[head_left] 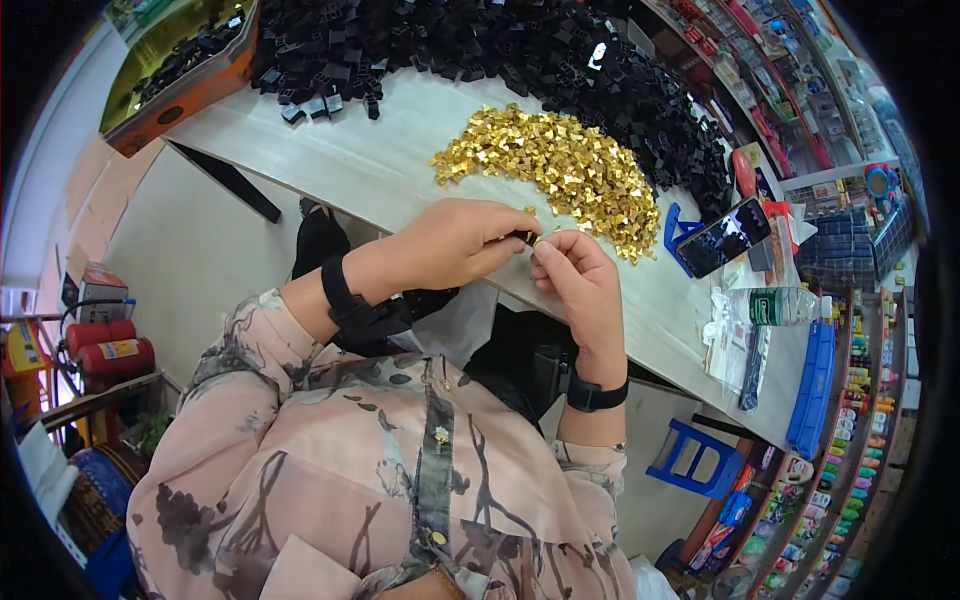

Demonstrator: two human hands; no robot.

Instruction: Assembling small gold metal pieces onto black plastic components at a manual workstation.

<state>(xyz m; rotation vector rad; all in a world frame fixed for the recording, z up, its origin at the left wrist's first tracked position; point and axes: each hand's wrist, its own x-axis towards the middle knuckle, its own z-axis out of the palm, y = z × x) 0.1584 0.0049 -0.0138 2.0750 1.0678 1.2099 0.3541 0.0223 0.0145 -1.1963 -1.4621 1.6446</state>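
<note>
Steadiness seems key, with the left hand [455, 243] pinching a black piece [523, 237] at the frame's centre and the right hand [580, 275] gripping what looks like a gold bit [537, 240] at its end, the 2 best held square.

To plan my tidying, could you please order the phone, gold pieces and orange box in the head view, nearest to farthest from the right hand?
1. Gold pieces: just beyond the right hand.
2. Phone: to its right.
3. Orange box: far left.
</note>
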